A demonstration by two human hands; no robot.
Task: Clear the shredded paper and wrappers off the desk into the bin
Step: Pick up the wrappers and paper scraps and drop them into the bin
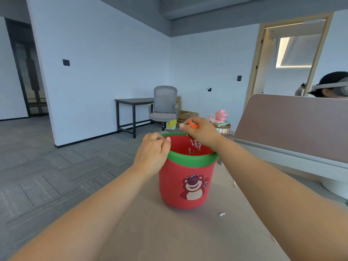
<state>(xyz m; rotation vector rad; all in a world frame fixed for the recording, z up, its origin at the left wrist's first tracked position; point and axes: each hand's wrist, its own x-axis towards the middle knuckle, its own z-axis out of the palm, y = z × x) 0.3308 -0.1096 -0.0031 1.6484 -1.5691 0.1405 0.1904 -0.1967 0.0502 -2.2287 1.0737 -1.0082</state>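
Note:
A red bin (186, 185) with a green rim and a bear picture stands on the beige desk (169, 232). My left hand (153, 153) grips the bin's rim on its left side. Over the bin's mouth, my right hand (199, 135) is closed on an orange wrapper (194, 124), and white paper shreds (194, 145) hang or fall below it into the bin. One small white paper scrap (222, 214) lies on the desk to the right of the bin's base.
A brown desk divider (293, 125) rises on the right, with a person wearing a headset (333, 85) behind it. A pink and striped ornament (220, 121) stands past the bin. Beyond are a grey chair (164, 106), a dark table (131, 101) and cardboard boxes (186, 116).

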